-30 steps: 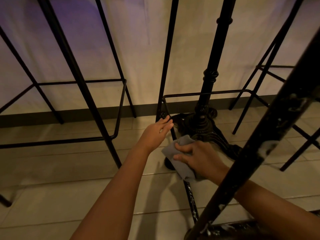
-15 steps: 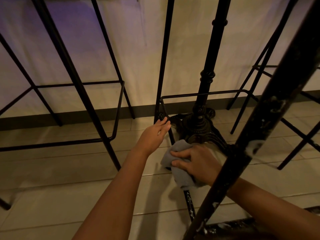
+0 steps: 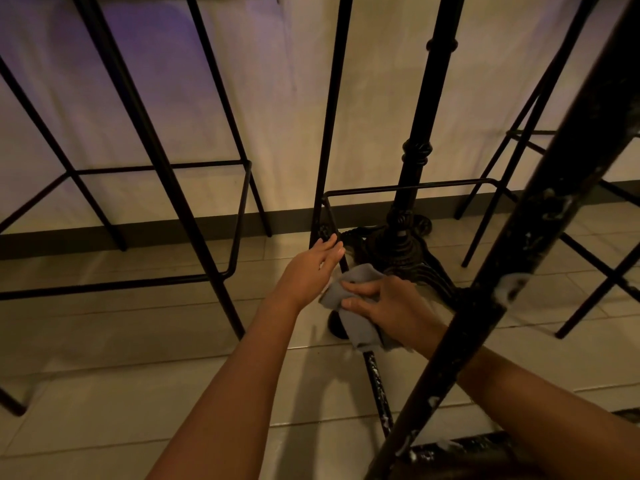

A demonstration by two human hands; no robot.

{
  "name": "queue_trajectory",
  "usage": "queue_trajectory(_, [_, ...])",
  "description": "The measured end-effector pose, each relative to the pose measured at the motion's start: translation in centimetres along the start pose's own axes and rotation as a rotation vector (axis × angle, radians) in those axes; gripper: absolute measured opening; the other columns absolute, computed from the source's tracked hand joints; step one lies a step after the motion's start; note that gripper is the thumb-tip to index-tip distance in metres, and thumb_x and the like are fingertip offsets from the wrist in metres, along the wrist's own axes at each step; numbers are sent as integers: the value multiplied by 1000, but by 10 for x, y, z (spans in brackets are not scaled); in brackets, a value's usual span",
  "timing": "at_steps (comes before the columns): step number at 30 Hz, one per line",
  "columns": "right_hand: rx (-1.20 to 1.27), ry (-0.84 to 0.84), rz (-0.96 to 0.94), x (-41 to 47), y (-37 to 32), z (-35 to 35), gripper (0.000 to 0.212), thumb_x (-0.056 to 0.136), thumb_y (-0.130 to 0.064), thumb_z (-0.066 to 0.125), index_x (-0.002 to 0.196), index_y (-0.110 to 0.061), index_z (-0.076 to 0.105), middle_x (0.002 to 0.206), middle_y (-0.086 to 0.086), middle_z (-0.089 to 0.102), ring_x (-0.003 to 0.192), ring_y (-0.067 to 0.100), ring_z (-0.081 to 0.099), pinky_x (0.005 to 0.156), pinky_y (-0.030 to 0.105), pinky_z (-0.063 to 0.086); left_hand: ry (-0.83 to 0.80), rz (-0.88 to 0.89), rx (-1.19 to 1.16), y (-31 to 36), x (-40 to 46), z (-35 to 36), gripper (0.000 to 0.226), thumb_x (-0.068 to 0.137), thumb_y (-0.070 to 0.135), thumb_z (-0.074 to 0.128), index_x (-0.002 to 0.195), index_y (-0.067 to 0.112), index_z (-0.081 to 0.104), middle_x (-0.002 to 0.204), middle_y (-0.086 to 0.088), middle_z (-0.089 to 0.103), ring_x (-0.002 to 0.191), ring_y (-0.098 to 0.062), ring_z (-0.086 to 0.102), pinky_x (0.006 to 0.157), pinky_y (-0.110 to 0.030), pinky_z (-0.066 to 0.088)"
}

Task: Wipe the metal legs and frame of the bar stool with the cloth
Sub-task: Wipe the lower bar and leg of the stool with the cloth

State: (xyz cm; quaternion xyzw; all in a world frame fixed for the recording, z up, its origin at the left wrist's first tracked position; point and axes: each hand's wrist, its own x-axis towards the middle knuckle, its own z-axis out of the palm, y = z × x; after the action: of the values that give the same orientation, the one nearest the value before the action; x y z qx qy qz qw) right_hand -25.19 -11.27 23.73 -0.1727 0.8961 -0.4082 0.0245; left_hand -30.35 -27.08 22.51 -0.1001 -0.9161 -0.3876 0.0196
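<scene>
The bar stool has a thin black metal frame; its near leg [image 3: 540, 244] rises thick and scuffed at the right, and a low footrest bar [image 3: 379, 386] runs along its left side away from me. My right hand [image 3: 391, 310] holds a grey cloth [image 3: 356, 320] wrapped around that bar. My left hand [image 3: 311, 271] rests with fingers curled on the same bar just beyond the cloth, near the far upright leg [image 3: 329, 133]. White flecks dot the bar below the cloth.
An ornate black cast-iron table base [image 3: 405, 244] stands right behind the stool's far side. More black bar stools stand at the left [image 3: 145, 133] and right [image 3: 519, 140]. The floor is pale tile; a white wall with a dark skirting runs behind.
My right hand and the cloth have slid a little along the footrest bar toward the far leg. My left hand keeps its place on the bar.
</scene>
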Motion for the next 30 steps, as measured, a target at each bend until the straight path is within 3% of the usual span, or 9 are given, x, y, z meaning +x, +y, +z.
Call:
queue_trajectory(2, [49,-27,10,-15,-1,-1,34,85,-25,62,119,-23,57,101,-27,50,97,-19,46,74,-10,25,11,-1,-23,2,-3,0,43,100,37,31,139,22,40,150,7,31,141,-9,18,110,-28,18])
queue_trajectory(4, [153,-29,34,-30,2,0,32,83,-15,65,115,-17,59,95,-25,51,79,-33,44,65,-11,27,10,-3,-20,5,-6,0,43,100,37,31,139,21,39,150,7,31,141,-9,18,110,-27,18])
queue_trajectory(6, [218,-30,12,-38,4,-1,29,83,-10,64,112,-11,61,94,-20,56,72,-35,43,61,-10,29,-2,2,-17,9,-11,0,43,100,38,31,139,22,39,150,7,31,141,-8,18,108,-25,18])
queue_trajectory(10, [164,-103,-15,-31,-9,-9,24,83,-14,65,106,-14,65,81,-31,45,70,-38,38,62,-11,26,-19,0,-36,15,-21,0,43,100,37,33,140,22,38,149,6,32,140,-8,21,106,-23,19])
queue_trajectory(15, [179,-63,44,-11,-3,-1,38,80,-18,68,116,-9,61,107,-1,62,67,-34,42,58,-9,29,-22,-6,-47,19,-27,3,44,99,37,34,140,20,38,149,3,32,140,-10,21,111,-30,20])
queue_trajectory(19, [96,-67,49,-24,-3,-2,39,83,-17,66,120,-10,58,106,-6,60,66,-25,47,59,-9,30,-22,-5,-43,18,-29,6,47,99,39,34,142,19,35,149,2,32,140,-11,24,110,-30,22])
queue_trajectory(22, [72,-103,29,-43,-2,-3,37,86,-20,62,122,-13,57,112,-6,60,92,-9,55,66,-6,34,-21,-35,-40,15,-28,8,51,97,45,33,142,22,36,149,2,34,138,-13,28,108,-29,24])
queue_trajectory(27, [170,-133,53,-60,-8,-8,33,81,-20,67,114,-17,62,113,0,61,102,4,55,86,9,42,-17,-53,-30,16,-31,8,51,96,48,32,142,25,35,147,2,37,133,-16,36,101,-25,27])
queue_trajectory(30, [120,-125,34,-52,-11,-12,34,84,-20,65,117,-13,61,114,3,62,95,2,56,77,1,38,-17,-46,-15,17,-32,8,50,97,47,32,142,24,36,147,3,38,132,-15,38,97,-22,27])
